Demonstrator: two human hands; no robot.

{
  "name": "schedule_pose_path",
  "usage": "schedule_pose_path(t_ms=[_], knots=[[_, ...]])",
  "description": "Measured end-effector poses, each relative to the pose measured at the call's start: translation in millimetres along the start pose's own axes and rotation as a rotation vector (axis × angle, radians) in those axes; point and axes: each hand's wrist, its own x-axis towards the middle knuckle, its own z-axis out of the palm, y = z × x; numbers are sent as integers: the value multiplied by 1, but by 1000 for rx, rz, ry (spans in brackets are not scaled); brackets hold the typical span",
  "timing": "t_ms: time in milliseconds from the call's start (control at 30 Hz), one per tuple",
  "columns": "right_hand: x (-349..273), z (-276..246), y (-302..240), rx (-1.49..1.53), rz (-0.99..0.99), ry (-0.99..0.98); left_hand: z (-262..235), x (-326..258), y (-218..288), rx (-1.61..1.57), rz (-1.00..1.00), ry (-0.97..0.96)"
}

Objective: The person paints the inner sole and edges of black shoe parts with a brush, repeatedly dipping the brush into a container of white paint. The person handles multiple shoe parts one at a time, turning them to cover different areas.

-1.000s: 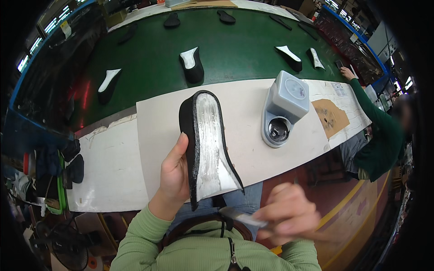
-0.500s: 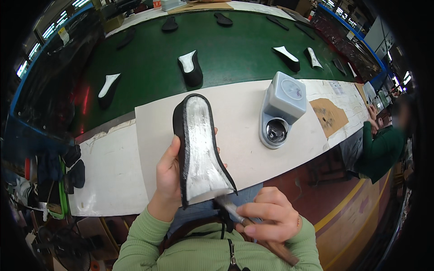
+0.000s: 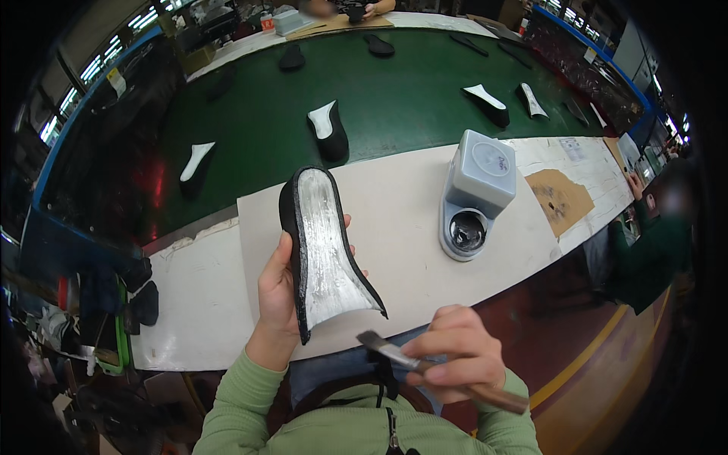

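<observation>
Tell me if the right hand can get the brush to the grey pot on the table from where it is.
Probably yes. The right hand holds the brush below the sole, and the pot sits up and to its right on the table, with nothing standing between them.

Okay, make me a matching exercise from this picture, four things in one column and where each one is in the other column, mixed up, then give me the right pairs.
Things:
1. shoe sole
2. brush
3. grey container
4. brown patch

Places:
A. standing on the white table, right of the sole
B. held in the right hand, below the sole's cut end
C. lying flat on the white table near its right end
D. held upright in the left hand

Pairs: 1-D, 2-B, 3-A, 4-C
</observation>
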Motion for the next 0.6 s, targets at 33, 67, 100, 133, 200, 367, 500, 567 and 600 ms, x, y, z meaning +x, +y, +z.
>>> schedule_pose_path(t_ms=[33, 67, 100, 133, 200, 367, 500, 567, 600], knots=[[0, 3, 5, 35, -16, 117, 0, 2, -2, 30, -18, 21], [0, 0, 6, -26, -9, 83, 1, 3, -6, 47, -38, 24], [1, -2, 11, -83, -29, 52, 2, 6, -10, 58, -60, 12], [0, -5, 12, -138, -42, 53, 3, 8, -12, 58, -63, 13], [-3, -6, 13, -109, -54, -65, 4, 16, -14, 45, -65, -26], [-29, -37, 17, 244, 269, 222, -5, 38, 6, 81, -79, -66], [-55, -97, 66, 477, 354, 857, -21, 64, 7, 183, -117, 24], [-68, -132, 90, 567, 312, 940, -31, 84, 1, 158, -142, 116], [-74, -143, 101, 626, 256, 957, -37, 97, -2, 151, -151, 130]])
